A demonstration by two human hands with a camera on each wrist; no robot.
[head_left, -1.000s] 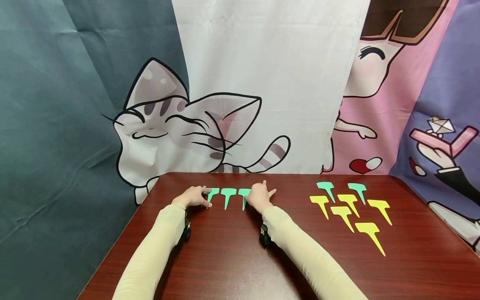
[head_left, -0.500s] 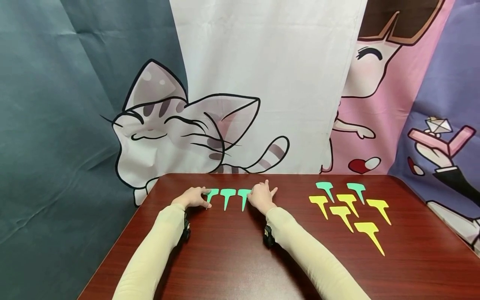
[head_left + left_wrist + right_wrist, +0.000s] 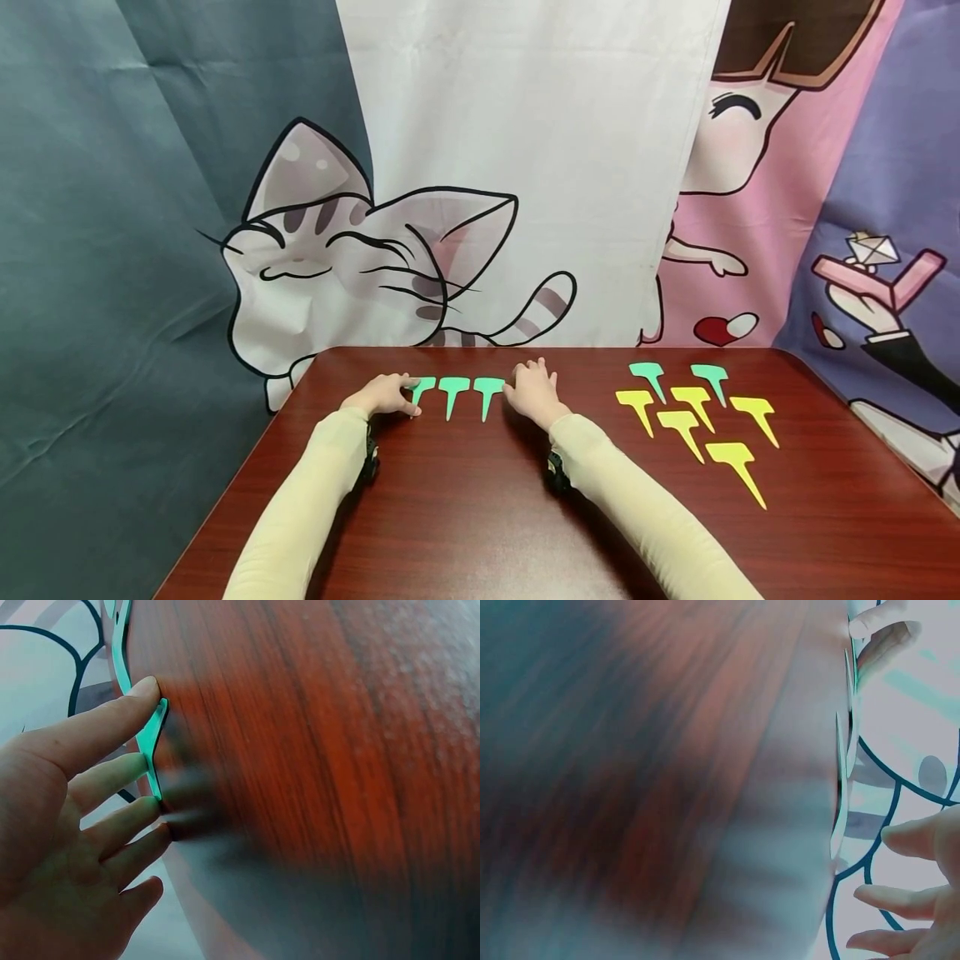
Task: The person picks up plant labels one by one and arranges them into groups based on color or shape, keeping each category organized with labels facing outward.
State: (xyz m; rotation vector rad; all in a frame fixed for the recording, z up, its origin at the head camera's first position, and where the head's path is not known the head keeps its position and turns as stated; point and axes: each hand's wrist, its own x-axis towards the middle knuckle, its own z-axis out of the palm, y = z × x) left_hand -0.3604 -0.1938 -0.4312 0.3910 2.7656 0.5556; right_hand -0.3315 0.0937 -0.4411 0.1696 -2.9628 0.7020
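Three green T-shaped plant labels stand in a row on the table in the head view. My left hand [image 3: 385, 393] rests on the leftmost green label [image 3: 424, 385], partly covering it; in the left wrist view its thumb and fingers touch that label [image 3: 156, 733] with fingers fairly straight. The middle green label [image 3: 453, 386] lies untouched. Just right of the third green label [image 3: 489, 387] is my right hand [image 3: 536, 396], its fingers spread and apart from the label. The right wrist view shows loose fingers [image 3: 904, 902] holding nothing.
On the right of the brown table [image 3: 465, 508] lie two more green labels [image 3: 649, 375] and several yellow labels [image 3: 681, 423]. A cartoon-printed curtain [image 3: 540, 167] hangs behind the far table edge.
My right hand has let go of the third green label and drawn slightly right, uncovering it. The left hand has stayed at the leftmost label.
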